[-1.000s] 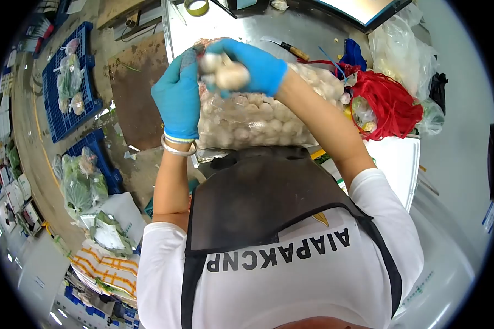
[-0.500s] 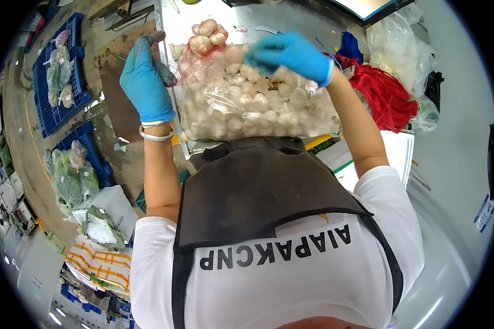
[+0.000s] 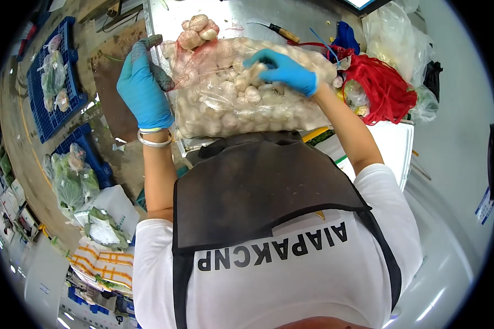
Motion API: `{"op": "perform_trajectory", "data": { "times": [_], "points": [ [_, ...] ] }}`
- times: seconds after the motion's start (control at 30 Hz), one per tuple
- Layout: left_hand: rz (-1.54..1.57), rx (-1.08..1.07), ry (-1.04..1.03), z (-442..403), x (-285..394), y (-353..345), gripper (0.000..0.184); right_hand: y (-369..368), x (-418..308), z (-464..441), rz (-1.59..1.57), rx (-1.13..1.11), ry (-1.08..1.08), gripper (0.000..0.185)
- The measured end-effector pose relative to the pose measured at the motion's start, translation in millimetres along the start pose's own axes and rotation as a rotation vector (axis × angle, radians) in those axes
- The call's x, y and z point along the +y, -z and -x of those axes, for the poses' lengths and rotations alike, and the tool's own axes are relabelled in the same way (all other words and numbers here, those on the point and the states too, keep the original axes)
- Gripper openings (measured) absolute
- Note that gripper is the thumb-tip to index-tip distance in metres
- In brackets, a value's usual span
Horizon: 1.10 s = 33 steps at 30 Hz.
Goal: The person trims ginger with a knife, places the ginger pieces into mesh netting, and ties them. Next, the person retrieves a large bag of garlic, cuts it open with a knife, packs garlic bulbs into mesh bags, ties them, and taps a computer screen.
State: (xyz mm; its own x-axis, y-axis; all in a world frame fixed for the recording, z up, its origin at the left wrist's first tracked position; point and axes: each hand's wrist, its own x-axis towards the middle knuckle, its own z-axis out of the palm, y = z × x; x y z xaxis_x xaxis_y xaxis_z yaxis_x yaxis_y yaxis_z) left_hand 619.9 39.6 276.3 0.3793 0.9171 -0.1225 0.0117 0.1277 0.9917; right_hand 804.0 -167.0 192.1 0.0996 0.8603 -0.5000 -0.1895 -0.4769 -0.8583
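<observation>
A large clear bag (image 3: 214,118) full of garlic bulbs lies on the metal table in front of my apron, its upper side open. My right hand (image 3: 280,71), in a blue glove, reaches over the opening with fingers curled round a garlic bulb (image 3: 256,69). Left of the bag, my left hand (image 3: 144,85), gloved in blue with grey covering on some fingertips, is closed on the edge of a red net bag (image 3: 195,60). Several garlic bulbs (image 3: 198,30) sit at the net's far end, on the table.
A curved knife (image 3: 282,33) with a wooden handle lies beyond the bag. Red net strips (image 3: 381,90), a blue object (image 3: 346,37) and clear plastic bags (image 3: 392,35) are at the right. Blue pallets (image 3: 35,98) with bagged vegetables stand on the floor at the left.
My left hand has moved left and the net with bulbs now lies stretched beside it. My right hand no longer holds the earlier bulbs; it has moved right and down to the open bag.
</observation>
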Motion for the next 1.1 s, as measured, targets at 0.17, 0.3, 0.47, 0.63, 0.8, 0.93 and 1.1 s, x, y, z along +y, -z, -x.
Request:
{"op": "perform_trajectory", "data": {
  "times": [0.17, 0.3, 0.47, 0.63, 0.8, 0.93, 1.1],
  "points": [
    [0.014, 0.012, 0.028, -0.2, -4.6, 4.4, 0.028, -11.2, -30.6, 18.9, -0.802, 0.053, -0.001, 0.037],
    [-0.013, -0.013, -0.013, -0.9, -4.2, 2.6, 0.028, 11.4, -22.4, 5.8, -0.141, 0.015, -0.022, 0.03],
    [-0.019, -0.03, 0.003, 0.5, -0.9, 2.6, 0.029, -8.3, -10.6, -11.3, 0.88, 0.041, 0.224, 0.025],
    [-0.017, -0.038, 0.002, 2.8, -1.5, -2.0, 0.029, -71.3, 15.0, -62.8, 1.536, 0.023, 0.169, 0.021],
    [0.008, -0.044, 0.003, -0.2, 0.7, -0.9, 0.029, -67.1, 28.0, -74.3, 1.549, -0.042, 0.4, 0.019],
    [0.004, -0.046, 0.012, -1.6, 2.2, 1.7, 0.029, -51.8, -10.5, -43.5, 1.036, 0.145, 0.064, 0.022],
    [0.04, -0.053, 0.001, -3.6, -0.3, 1.5, 0.029, -53.3, -23.7, -9.1, 0.948, 0.458, 0.545, 0.035]
  ]
}}
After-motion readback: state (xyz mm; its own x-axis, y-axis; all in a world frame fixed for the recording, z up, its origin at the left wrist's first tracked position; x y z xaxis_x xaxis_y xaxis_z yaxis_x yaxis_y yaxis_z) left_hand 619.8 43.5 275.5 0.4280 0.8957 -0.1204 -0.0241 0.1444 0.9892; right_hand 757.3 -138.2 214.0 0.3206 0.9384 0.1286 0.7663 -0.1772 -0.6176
